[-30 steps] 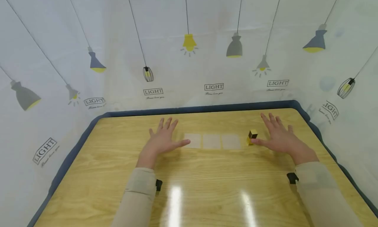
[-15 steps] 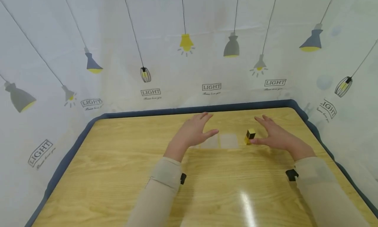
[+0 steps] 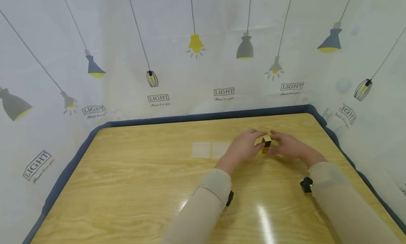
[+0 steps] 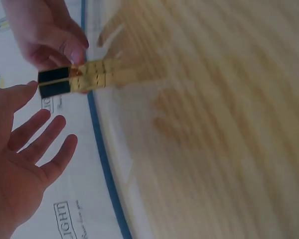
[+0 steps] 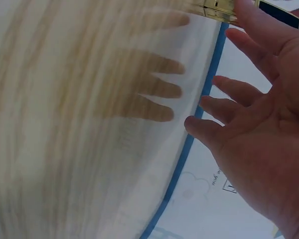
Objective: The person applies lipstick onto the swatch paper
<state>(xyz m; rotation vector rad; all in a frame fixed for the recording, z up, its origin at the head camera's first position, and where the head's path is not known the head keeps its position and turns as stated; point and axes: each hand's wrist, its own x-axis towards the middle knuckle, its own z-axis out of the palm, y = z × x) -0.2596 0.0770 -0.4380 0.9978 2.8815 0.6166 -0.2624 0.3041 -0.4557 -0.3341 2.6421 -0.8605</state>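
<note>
On the surface [image 3: 127, 184], far right, the gold-and-black block [image 3: 266, 141] stands between the left hand [image 3: 242, 148], fingers spread, and right hand [image 3: 288, 145], whose grip I cannot tell.

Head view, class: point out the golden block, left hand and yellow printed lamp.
Golden block [image 3: 267, 142], head view, its dark face.
Left hand [image 3: 241, 146], head view, its back.
Yellow printed lamp [image 3: 195, 42], head view, its shade.

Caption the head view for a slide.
Left hand and right hand flank a gold-and-black block near pale squares on a wood-grain tabletop.
</note>
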